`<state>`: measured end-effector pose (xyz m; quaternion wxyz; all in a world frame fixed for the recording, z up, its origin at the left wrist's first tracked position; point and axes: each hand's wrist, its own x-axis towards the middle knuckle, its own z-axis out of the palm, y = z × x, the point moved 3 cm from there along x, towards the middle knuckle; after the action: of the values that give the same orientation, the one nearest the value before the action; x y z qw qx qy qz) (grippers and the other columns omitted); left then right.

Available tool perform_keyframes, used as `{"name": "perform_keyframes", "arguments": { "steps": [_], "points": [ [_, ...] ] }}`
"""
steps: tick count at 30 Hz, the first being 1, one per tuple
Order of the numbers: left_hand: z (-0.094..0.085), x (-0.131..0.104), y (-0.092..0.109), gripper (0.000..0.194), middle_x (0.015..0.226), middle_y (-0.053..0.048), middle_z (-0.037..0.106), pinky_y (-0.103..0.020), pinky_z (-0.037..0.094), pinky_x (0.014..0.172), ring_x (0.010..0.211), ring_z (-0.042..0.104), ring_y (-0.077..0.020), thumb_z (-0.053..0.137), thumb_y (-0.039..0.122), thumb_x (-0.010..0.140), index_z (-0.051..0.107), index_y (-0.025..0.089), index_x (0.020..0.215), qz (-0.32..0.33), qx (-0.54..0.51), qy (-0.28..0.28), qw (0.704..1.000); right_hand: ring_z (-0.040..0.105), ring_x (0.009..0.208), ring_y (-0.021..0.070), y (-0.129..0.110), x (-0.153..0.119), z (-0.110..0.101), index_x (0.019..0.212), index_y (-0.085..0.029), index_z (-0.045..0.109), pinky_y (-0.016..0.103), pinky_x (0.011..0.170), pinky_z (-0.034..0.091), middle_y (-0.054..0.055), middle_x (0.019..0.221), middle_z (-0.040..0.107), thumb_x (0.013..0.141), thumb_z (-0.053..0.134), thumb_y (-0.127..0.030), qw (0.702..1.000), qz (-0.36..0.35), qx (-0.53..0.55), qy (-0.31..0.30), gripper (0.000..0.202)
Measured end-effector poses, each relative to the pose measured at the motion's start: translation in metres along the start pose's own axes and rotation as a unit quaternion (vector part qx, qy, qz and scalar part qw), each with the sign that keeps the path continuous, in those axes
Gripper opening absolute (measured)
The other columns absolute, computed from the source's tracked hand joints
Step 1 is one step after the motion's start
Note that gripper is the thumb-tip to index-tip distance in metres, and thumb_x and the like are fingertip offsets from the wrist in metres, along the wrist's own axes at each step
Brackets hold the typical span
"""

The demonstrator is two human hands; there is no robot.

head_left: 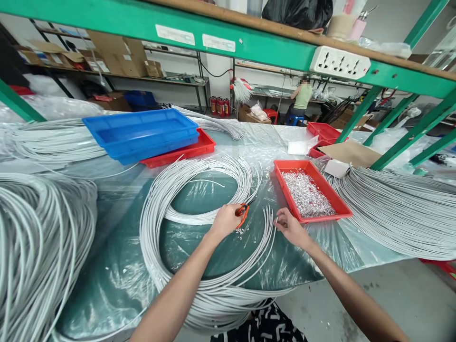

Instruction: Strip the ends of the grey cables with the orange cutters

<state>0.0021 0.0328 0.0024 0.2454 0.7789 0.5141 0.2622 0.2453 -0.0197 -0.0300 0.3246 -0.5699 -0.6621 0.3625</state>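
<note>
My left hand (227, 219) is closed around orange-handled pliers (243, 214), whose dark jaws point away to the right. My right hand (289, 227) pinches the end of a thin white cable (275, 232), with the fingertips close together. Beside that cable, several more cable ends (267, 221) fan upward from the looped bundle (151, 232) on the table. Small shiny bits (239, 232) lie just below the pliers. To the right of my right hand stands a red tray (342, 204) holding many small silvery pieces (307, 194).
Blue trays (138, 133) rest on a red tray (203, 142) at the back left. Cable coils (39, 237) fill the left side, and grey cables (395, 213) the right. A green shelf beam (249, 35) with a power strip (340, 62) crosses overhead. A person (303, 97) sits far behind.
</note>
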Motion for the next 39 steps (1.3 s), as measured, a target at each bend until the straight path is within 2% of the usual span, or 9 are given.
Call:
{"name": "perform_keyframes", "arguments": {
  "steps": [3, 6, 8, 11, 13, 15, 20, 26, 39],
  "points": [
    [-0.001, 0.001, 0.0, 0.022, 0.054, 0.004, 0.037, -0.025, 0.022, 0.055, 0.052, 0.027, -0.0115, 0.051, 0.016, 0.077, 0.044, 0.019, 0.056, 0.001, -0.001, -0.002, 1.0, 0.065, 0.065, 0.0164, -0.01, 0.011, 0.013, 0.108, -0.021, 0.046, 0.026, 0.056, 0.045, 0.002, 0.08, 0.071, 0.082, 0.063, -0.038, 0.987, 0.017, 0.159, -0.017, 0.035],
    [-0.004, 0.001, -0.001, 0.028, 0.055, 0.004, 0.035, -0.024, 0.022, 0.055, 0.055, 0.026, -0.011, 0.053, 0.027, 0.082, 0.044, 0.018, 0.057, -0.001, 0.0, 0.008, 1.0, 0.063, 0.06, 0.0154, -0.032, 0.028, 0.026, 0.096, -0.017, 0.058, 0.024, 0.049, 0.042, 0.004, 0.076, 0.071, 0.077, 0.07, -0.045, 0.969, 0.019, 0.245, -0.033, 0.035],
    [-0.005, 0.001, -0.003, 0.036, 0.055, 0.005, 0.033, -0.023, 0.023, 0.055, 0.056, 0.025, -0.0105, 0.055, 0.038, 0.084, 0.044, 0.017, 0.057, -0.002, -0.023, 0.021, 1.0, 0.059, 0.052, 0.0134, -0.047, 0.038, 0.035, 0.086, -0.017, 0.06, 0.024, 0.047, 0.042, 0.001, 0.066, 0.066, 0.078, 0.071, -0.046, 0.95, 0.012, 0.307, -0.058, 0.032],
    [-0.006, 0.001, -0.004, 0.046, 0.056, 0.005, 0.028, -0.022, 0.022, 0.053, 0.057, 0.025, -0.0096, 0.059, 0.05, 0.082, 0.043, 0.016, 0.056, -0.008, -0.102, 0.036, 0.994, 0.051, 0.041, 0.0104, -0.063, 0.049, 0.044, 0.087, -0.019, 0.059, 0.023, 0.042, 0.041, -0.006, 0.055, 0.054, 0.081, 0.07, -0.043, 0.911, 0.0, 0.403, -0.09, 0.027],
    [-0.007, -0.001, -0.004, 0.045, 0.059, 0.005, 0.029, -0.022, 0.022, 0.052, 0.057, 0.026, -0.0092, 0.06, 0.051, 0.082, 0.044, 0.016, 0.058, -0.008, -0.16, 0.038, 0.986, 0.047, 0.038, 0.0087, -0.068, 0.053, 0.048, 0.088, -0.02, 0.057, 0.023, 0.04, 0.04, -0.009, 0.053, 0.049, 0.083, 0.069, -0.042, 0.891, -0.007, 0.444, -0.094, 0.026],
    [-0.008, -0.003, -0.002, 0.042, 0.061, 0.005, 0.03, -0.021, 0.023, 0.052, 0.058, 0.027, -0.0091, 0.06, 0.049, 0.083, 0.047, 0.015, 0.062, -0.004, -0.193, 0.028, 0.981, 0.044, 0.038, 0.0074, -0.067, 0.055, 0.05, 0.088, -0.019, 0.059, 0.022, 0.041, 0.04, -0.009, 0.054, 0.046, 0.083, 0.069, -0.043, 0.885, -0.012, 0.459, -0.084, 0.026],
    [-0.012, -0.007, 0.005, 0.044, 0.06, 0.005, 0.025, -0.022, 0.02, 0.052, 0.059, 0.022, -0.009, 0.063, 0.044, 0.082, 0.04, 0.016, 0.058, -0.004, -0.122, -0.021, 0.992, 0.04, 0.037, 0.0057, -0.057, 0.051, 0.05, 0.082, -0.015, 0.064, 0.021, 0.04, 0.03, -0.008, 0.051, 0.043, 0.085, 0.066, -0.047, 0.911, -0.043, 0.41, -0.031, 0.032],
    [-0.009, -0.008, 0.01, 0.042, 0.058, 0.006, 0.028, -0.021, 0.02, 0.05, 0.057, 0.023, -0.0082, 0.064, 0.044, 0.081, 0.045, 0.014, 0.058, -0.025, -0.131, -0.096, 0.986, 0.04, 0.038, 0.0068, -0.055, 0.043, 0.044, 0.082, -0.015, 0.066, 0.022, 0.041, 0.029, -0.007, 0.049, 0.044, 0.088, 0.061, -0.05, 0.933, -0.058, 0.354, -0.029, 0.036],
    [-0.006, -0.01, 0.013, 0.046, 0.058, 0.005, 0.027, -0.021, 0.019, 0.05, 0.058, 0.022, -0.0083, 0.066, 0.044, 0.081, 0.039, 0.015, 0.056, -0.041, -0.132, -0.113, 0.984, 0.04, 0.043, 0.0082, -0.051, 0.04, 0.045, 0.082, -0.017, 0.063, 0.022, 0.042, 0.031, -0.005, 0.054, 0.045, 0.091, 0.057, -0.049, 0.95, -0.082, 0.303, -0.01, 0.034]
  ]
}}
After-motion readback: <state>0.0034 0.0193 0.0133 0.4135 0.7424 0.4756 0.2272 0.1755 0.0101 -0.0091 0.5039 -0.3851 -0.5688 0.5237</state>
